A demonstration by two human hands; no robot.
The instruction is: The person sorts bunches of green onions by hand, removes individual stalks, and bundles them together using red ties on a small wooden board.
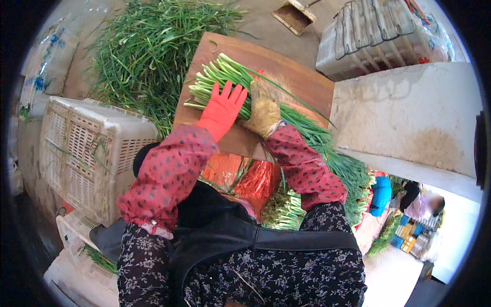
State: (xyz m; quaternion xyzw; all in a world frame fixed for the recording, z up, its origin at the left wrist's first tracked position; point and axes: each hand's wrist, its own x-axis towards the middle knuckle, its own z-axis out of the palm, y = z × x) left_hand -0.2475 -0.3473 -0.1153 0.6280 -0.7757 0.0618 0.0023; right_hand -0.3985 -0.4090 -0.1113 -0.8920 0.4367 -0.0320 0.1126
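Observation:
A bunch of long green stalks with pale cut ends, like garlic chives, lies across a brown wooden board. My left hand, in a red rubber glove, rests flat over the pale ends with its fingers apart. Close beside it, my right hand, in a soiled yellowish work glove, curves over the bunch, its thumb on the near side. A bit of red shows by its fingertips. The green leaves trail right, past my right forearm. What lies under both palms is hidden.
A large heap of green leaves lies on the floor beyond. White plastic crates stand left. Red plastic strips and stalk bundles lie below the board. A white panel stands right; a person is farther off.

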